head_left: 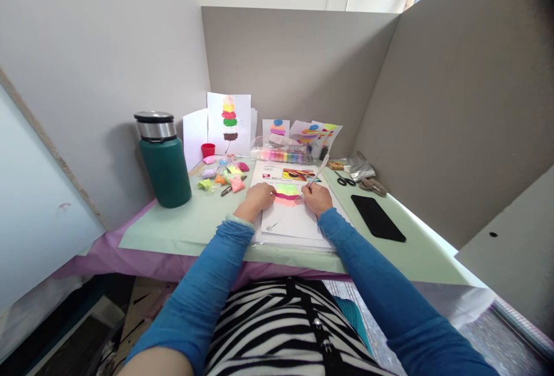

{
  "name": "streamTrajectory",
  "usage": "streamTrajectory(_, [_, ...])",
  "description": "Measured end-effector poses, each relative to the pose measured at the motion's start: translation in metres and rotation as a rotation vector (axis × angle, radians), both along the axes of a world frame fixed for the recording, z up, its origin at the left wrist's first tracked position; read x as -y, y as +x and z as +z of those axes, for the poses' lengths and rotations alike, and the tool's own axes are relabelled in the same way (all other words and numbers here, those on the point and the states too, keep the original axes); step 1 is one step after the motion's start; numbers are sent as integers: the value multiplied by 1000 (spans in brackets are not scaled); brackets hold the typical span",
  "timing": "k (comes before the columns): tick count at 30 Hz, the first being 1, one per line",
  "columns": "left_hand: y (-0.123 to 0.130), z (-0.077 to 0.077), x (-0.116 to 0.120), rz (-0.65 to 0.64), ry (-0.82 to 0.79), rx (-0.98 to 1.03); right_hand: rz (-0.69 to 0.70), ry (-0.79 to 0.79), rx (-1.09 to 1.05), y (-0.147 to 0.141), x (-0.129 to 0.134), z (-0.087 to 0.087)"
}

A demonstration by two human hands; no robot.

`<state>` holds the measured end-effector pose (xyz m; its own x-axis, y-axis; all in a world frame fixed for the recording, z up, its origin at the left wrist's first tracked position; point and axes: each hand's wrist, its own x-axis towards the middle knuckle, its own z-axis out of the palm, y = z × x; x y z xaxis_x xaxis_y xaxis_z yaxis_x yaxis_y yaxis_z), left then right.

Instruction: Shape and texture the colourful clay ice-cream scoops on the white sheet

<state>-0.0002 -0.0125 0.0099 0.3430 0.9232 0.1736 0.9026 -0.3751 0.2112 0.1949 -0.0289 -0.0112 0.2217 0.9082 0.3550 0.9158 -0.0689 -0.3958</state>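
A white paper (292, 225) lies before me with stacked bands of soft clay (287, 189): yellow-green on top, magenta in the middle, peach-pink below. A thin stem is drawn under them. My right hand (318, 198) is closed around a metal fork (321, 167); its handle points up and back. The fork's tines are down at the right end of the magenta and pink bands. At the left end of the bands, my left hand (258, 198) rests on the paper, fingers curled together. Whether anything sits between those fingertips is hidden.
Left stand a green bottle (164, 169) and small bags of coloured clay (220, 177), with a red cup (208, 150) behind. Finished pictures (229, 128) lean at the back near a clear clay pack (283, 155). Right lie scissors (345, 180) and a black phone (377, 217). Grey partitions (298, 59) enclose the table.
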Motion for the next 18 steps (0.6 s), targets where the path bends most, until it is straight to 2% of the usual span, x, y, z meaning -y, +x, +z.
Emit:
streamTrajectory(5, [0,-1,-1,-3,7,-6,48,-6,6,0,-2,-3])
streamTrajectory(18, [-1,-3,-2,-6,15,7,-118,-79,52,1,2,4])
